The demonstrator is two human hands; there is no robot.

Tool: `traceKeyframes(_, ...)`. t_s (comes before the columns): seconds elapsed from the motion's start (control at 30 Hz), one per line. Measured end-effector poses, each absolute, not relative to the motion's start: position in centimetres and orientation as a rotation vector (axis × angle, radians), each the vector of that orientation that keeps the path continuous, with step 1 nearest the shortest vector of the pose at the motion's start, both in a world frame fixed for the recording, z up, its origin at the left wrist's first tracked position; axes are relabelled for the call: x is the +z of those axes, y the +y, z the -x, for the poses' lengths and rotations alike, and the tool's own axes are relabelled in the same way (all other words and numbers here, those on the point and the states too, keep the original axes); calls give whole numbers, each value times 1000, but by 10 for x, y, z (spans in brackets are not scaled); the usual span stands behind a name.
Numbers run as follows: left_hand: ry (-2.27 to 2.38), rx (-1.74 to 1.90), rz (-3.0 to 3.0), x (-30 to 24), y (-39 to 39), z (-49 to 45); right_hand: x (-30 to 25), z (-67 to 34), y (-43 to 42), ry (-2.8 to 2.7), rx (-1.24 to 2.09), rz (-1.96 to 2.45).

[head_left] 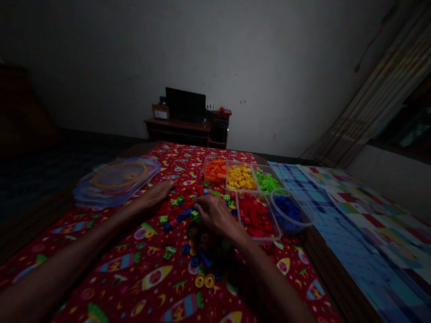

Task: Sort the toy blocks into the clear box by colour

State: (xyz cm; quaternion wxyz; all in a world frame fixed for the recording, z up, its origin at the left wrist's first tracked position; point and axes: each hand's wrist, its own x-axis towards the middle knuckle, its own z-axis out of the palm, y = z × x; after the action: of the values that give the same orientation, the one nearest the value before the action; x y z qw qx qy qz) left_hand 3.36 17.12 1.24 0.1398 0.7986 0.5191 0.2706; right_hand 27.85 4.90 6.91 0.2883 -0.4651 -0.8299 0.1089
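A loose pile of mixed toy building bricks (183,214) lies on a red patterned cloth (128,269). My left hand (160,193) rests flat on the cloth at the pile's left edge, fingers stretched out and holding nothing. Over the middle of the pile is my right hand (215,213), its fingers curled down and drawn together among the bricks. Whatever is between those fingertips is too dark and small to make out. Close below them sits a green brick (194,215). Yellow wheel pieces (204,281) lie nearer to me.
Clear tubs hold bricks sorted by colour: orange (215,170), yellow (240,176), green (267,181), red (255,215) and blue (287,208). Stacked plastic lids (116,179) lie at left. A blue checked cloth (336,237) covers the right side. A desk with a monitor (186,104) stands behind.
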Motion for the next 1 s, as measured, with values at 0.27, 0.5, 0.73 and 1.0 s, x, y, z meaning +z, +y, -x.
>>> traceKeyframes(0.27,1201,617,-2277,-19,157,-60,85,-309,53,-2151,232,1689)
traceKeyframes(0.5,1107,708,-2389,-11,128,-93,72,-316,76,-1826,867,1457)
traceKeyframes(0.73,793,870,-2659,21,110,-91,61,-318,83,-1771,1018,1379)
traceKeyframes(1.0,485,364,-2762,40,83,-92,73,-307,58,-2184,108,1768)
